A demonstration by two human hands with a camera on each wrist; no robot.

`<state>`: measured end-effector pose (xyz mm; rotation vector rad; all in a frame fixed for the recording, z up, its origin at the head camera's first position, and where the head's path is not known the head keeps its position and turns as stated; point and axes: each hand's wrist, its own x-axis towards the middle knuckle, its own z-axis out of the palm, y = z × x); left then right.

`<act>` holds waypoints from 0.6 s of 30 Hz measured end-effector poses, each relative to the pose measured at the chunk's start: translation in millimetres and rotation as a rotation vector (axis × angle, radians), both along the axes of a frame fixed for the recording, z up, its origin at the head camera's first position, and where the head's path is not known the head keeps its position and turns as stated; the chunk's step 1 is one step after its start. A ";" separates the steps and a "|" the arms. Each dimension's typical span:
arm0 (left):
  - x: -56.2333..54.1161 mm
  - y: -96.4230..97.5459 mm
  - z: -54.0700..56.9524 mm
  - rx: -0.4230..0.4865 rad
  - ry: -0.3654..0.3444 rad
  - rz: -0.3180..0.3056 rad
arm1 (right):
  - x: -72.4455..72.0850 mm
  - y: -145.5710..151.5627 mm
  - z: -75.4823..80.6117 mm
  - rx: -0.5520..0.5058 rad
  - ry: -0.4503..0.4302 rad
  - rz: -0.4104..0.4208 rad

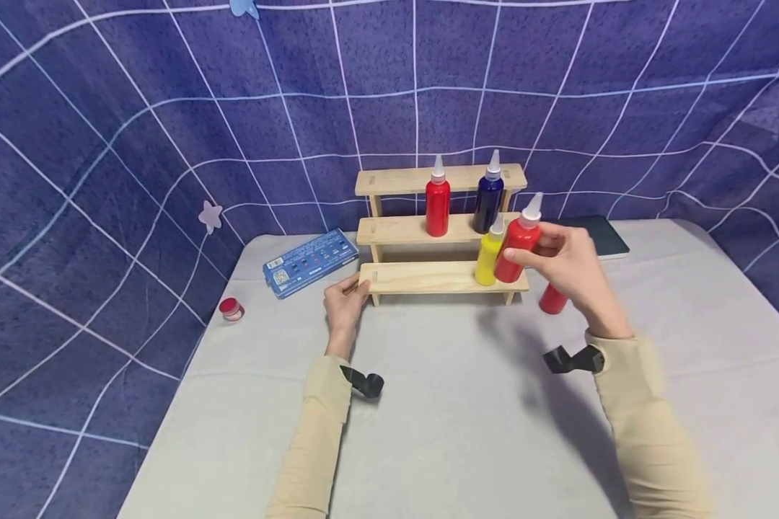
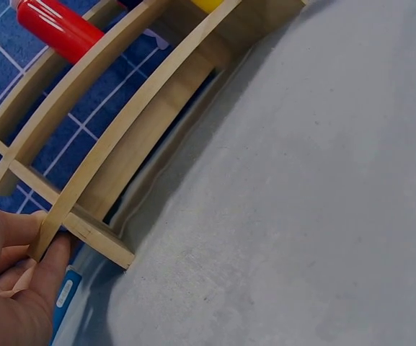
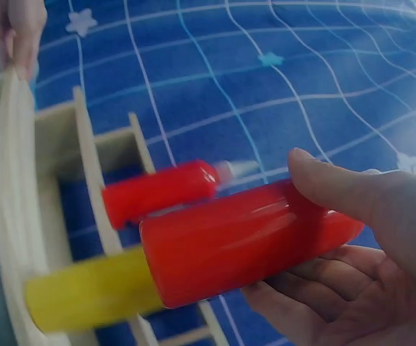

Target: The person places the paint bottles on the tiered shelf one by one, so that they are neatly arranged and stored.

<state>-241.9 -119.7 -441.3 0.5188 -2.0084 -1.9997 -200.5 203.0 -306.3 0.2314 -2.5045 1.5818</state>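
Observation:
A three-step wooden rack (image 1: 422, 277) stands on the table. My left hand (image 1: 345, 303) pinches the left end of its lowest step between thumb and fingers, as the left wrist view also shows. My right hand (image 1: 574, 267) grips a red squeeze bottle (image 3: 222, 241) with a white pointed cap, held up in front of the rack's right end. Beside it, a yellow bottle (image 1: 487, 261) stands on the lowest step, partly covered by the held one. On the middle step are another red bottle (image 1: 438, 209) and a dark blue bottle (image 1: 488, 202).
A further red bottle (image 1: 552, 299) is on the table, partly hidden behind my right hand. Behind it lies a dark green flat book (image 1: 600, 238). Left of the rack are a blue box (image 1: 311, 263) and a small red-lidded jar (image 1: 231, 310). A blue gridded cloth (image 1: 383, 79) hangs behind.

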 end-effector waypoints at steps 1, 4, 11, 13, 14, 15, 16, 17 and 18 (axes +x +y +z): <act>-0.1 0.0 0.2 0.003 -0.002 -0.001 | -0.3 -3.9 -1.6 0.000 0.000 0.016; 0.6 0.2 0.9 0.015 -0.003 -0.003 | -1.2 -14.8 -6.9 -0.012 0.000 0.066; 2.4 0.7 1.6 0.013 0.008 -0.002 | -6.2 -35.2 -20.0 0.000 -0.015 0.129; 2.2 0.9 1.9 0.009 0.003 -0.001 | -9.5 -41.2 -24.5 0.013 -0.015 0.121; 2.2 0.9 2.1 0.007 0.001 0.000 | -11.4 -44.4 -27.0 0.019 -0.019 0.117; 2.1 0.9 2.1 0.007 -0.002 0.001 | -13.3 -47.7 -29.4 0.026 -0.020 0.111; 2.1 1.0 2.2 0.004 -0.005 0.003 | -15.0 -51.1 -31.7 0.033 -0.023 0.104; 1.9 0.9 2.1 0.004 -0.007 0.003 | -16.7 -54.5 -34.0 0.036 -0.024 0.101; 2.0 1.1 2.0 0.004 -0.008 0.004 | -18.2 -57.8 -36.0 0.045 -0.027 0.092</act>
